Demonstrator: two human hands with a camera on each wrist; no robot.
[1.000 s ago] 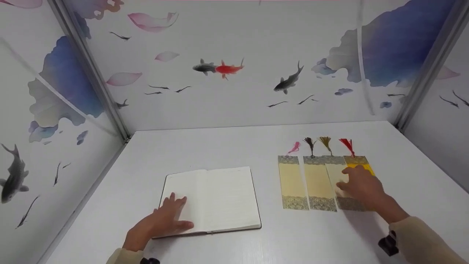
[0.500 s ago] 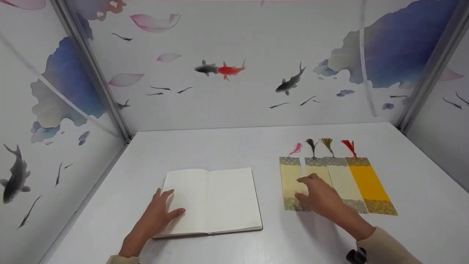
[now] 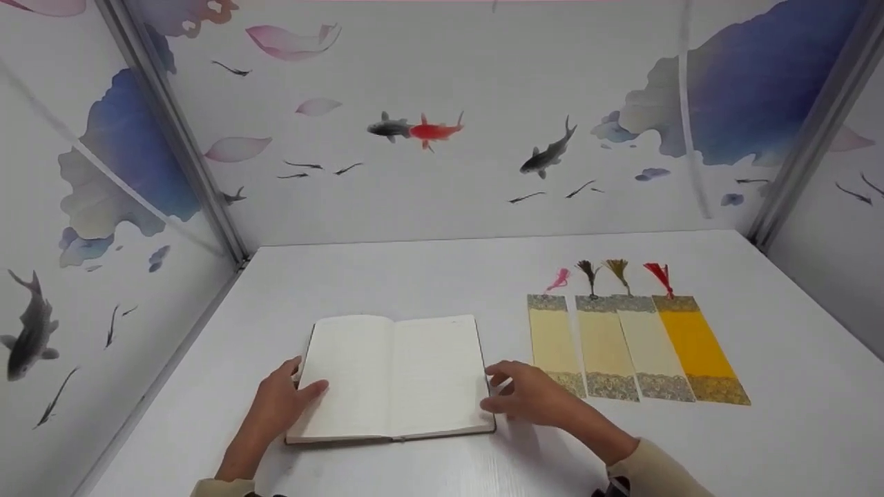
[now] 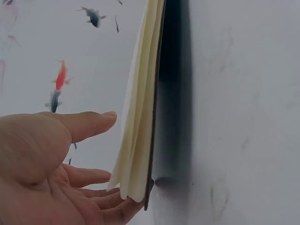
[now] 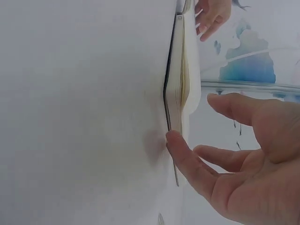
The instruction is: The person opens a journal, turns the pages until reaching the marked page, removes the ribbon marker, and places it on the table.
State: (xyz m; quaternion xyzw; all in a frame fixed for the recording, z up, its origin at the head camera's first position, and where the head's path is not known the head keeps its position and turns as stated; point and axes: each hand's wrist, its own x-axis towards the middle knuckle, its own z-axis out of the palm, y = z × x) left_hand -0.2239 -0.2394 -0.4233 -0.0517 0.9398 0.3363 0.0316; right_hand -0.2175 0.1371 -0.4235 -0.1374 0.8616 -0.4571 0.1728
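An open notebook (image 3: 435,379) with blank pages and a dark cover lies on the white table. My left hand (image 3: 276,400) is at its left edge, thumb over the page; in the left wrist view the thumb (image 4: 91,125) stands apart from the paper and the fingers reach the edge of the pages. At the right edge is my right hand (image 3: 535,397). The right wrist view has a fingertip (image 5: 174,137) touching the cover's edge, while the thumb (image 5: 229,105) is raised off the page. Neither hand pinches the notebook.
Several tasselled bookmarks lie side by side right of the notebook: a cream one (image 3: 554,345) with a pink tassel, two more pale ones, and a yellow one (image 3: 701,342) with a red tassel. Panels printed with fish (image 3: 431,129) enclose the table (image 3: 387,276).
My right hand has moved left from over the bookmarks to the notebook's right edge. My left hand has slid off the left page to the left edge. The bookmarks stay where they were.
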